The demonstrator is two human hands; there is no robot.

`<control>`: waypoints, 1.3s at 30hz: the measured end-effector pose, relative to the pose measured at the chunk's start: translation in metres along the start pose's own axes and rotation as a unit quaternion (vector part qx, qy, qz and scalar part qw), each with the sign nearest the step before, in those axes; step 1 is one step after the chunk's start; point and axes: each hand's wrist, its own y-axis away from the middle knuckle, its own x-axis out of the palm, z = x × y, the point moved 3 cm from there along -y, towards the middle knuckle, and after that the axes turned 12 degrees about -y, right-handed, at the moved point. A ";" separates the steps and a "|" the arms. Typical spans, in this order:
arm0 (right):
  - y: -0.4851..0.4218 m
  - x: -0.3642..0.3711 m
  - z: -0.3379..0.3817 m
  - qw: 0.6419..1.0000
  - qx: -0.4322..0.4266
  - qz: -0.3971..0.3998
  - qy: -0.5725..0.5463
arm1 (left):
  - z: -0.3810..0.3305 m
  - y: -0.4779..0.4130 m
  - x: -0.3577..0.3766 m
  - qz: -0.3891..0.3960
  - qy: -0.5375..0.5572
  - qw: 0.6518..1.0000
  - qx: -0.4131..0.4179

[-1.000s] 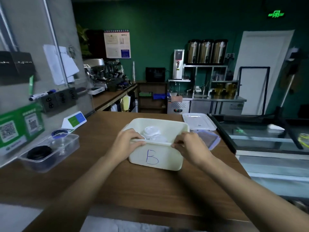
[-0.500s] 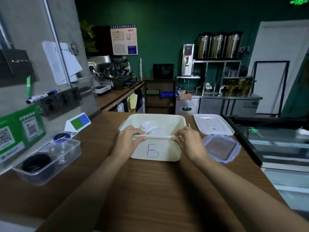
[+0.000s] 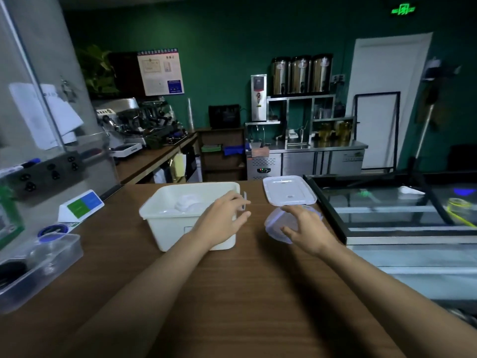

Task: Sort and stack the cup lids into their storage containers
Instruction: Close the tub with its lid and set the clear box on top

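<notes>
The pale cup lids (image 3: 187, 202) lie in a loose pile inside the white bin (image 3: 178, 228), which stands on the counter (image 3: 245, 293). The left hand (image 3: 222, 220) hovers over the bin's near right corner, fingers relaxed and apart, holding nothing. Just right of the bin, the right hand (image 3: 305, 227) is spread over a blue-rimmed lid (image 3: 272, 223), thumb and fingers arched on it but not closed round it. A flat white lid (image 3: 289, 189) lies behind, its near edge overlapping the blue-rimmed one, long axis left to right. The clear box (image 3: 59, 254) with dark lids sits well apart at far left. If the blue-rimmed lid belongs there, it must cross past the bin, and the left hand is nearer that side.
</notes>
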 end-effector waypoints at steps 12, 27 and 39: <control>-0.035 -0.043 -0.135 0.998 0.046 -0.033 0.035 | -0.060 -0.116 0.152 0.135 0.046 0.990 -0.003; -0.127 -0.024 -0.208 0.998 0.023 -0.036 0.041 | -0.024 -0.211 0.255 0.166 -0.033 0.983 -0.069; -0.149 -0.007 -0.213 0.998 0.020 -0.055 0.018 | -0.021 -0.222 0.256 0.154 -0.034 0.985 -0.067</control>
